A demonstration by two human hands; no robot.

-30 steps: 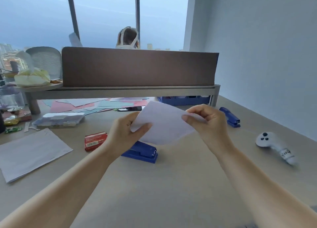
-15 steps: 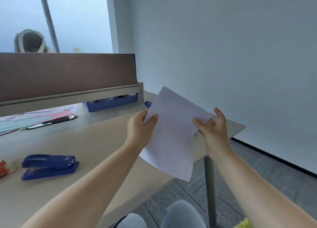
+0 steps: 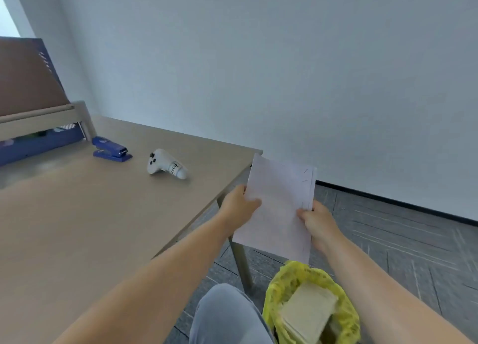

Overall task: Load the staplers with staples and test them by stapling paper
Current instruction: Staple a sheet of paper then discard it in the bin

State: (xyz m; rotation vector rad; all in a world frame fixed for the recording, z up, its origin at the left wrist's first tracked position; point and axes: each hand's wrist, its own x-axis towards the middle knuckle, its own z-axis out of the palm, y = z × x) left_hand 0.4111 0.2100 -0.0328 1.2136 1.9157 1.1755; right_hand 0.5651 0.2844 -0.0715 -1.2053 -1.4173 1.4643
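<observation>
Both hands hold one white sheet of paper (image 3: pixel 280 204) upright, past the desk's right edge and above a bin. Several staples show along the sheet's right side. My left hand (image 3: pixel 239 206) pinches its left edge, and my right hand (image 3: pixel 316 219) pinches its lower right edge. A blue stapler (image 3: pixel 111 149) lies shut on the beige desk (image 3: pixel 85 214) at the back left, far from both hands.
A bin with a yellow bag (image 3: pixel 310 305), holding a folded pale sheet, stands on the grey floor below the paper. A white controller (image 3: pixel 165 165) lies on the desk right of the stapler. A brown divider (image 3: pixel 25 77) rises at the far left; my knee (image 3: pixel 227 315) shows below.
My view has swung right, off the desk's middle. Both hands carried the sheet past the desk's right edge, over the yellow-bagged bin. The other stapler and staple box have left the view.
</observation>
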